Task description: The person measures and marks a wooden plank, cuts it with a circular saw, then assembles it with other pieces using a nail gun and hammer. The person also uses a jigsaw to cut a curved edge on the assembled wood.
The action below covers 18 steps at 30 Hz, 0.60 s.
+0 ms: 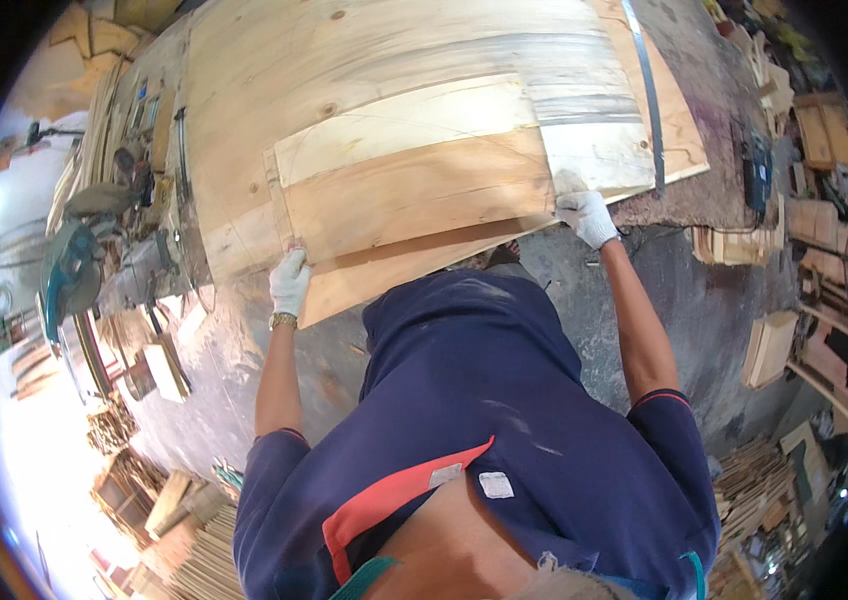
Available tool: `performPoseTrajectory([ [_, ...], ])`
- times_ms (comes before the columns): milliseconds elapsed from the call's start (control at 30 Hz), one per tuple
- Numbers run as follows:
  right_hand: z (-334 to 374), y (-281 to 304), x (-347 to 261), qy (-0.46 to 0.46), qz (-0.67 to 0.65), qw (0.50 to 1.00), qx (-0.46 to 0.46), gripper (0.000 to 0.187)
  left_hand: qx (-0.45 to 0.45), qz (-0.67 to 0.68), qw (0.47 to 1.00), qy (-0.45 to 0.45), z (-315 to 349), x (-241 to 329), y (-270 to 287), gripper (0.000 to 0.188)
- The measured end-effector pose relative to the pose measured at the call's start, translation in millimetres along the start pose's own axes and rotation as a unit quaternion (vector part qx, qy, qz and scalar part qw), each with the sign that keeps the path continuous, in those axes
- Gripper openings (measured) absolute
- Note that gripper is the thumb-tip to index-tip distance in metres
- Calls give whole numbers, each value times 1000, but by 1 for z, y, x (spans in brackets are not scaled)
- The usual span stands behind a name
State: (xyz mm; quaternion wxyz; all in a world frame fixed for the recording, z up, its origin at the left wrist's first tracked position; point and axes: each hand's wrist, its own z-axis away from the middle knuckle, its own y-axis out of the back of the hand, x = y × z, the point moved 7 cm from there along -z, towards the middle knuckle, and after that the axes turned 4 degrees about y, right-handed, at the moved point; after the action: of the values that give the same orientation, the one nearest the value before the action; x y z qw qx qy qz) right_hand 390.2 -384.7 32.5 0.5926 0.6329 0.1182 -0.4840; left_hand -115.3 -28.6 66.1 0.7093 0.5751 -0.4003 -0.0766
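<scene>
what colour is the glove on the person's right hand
White; the glove shows best in the head view.

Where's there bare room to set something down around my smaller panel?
The large sheet shows bare wood beyond and left of the smaller panel. To the right, worktable shows between the plywood corner and the dark blue item. It's crowded far left, around the teal saw and wood strips, and far right, among wood pieces.
</scene>
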Motion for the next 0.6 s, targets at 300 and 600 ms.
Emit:
performPoseTrajectory([
  [300, 2, 0, -1, -2, 3, 1000, -23, 12, -43, -44, 998, -4, 5, -12, -10, 32],
  [600, 3, 1, -6, -59, -53, 996, -40, 19, -10, -103, 993, -55, 3, -6, -8, 40],
])
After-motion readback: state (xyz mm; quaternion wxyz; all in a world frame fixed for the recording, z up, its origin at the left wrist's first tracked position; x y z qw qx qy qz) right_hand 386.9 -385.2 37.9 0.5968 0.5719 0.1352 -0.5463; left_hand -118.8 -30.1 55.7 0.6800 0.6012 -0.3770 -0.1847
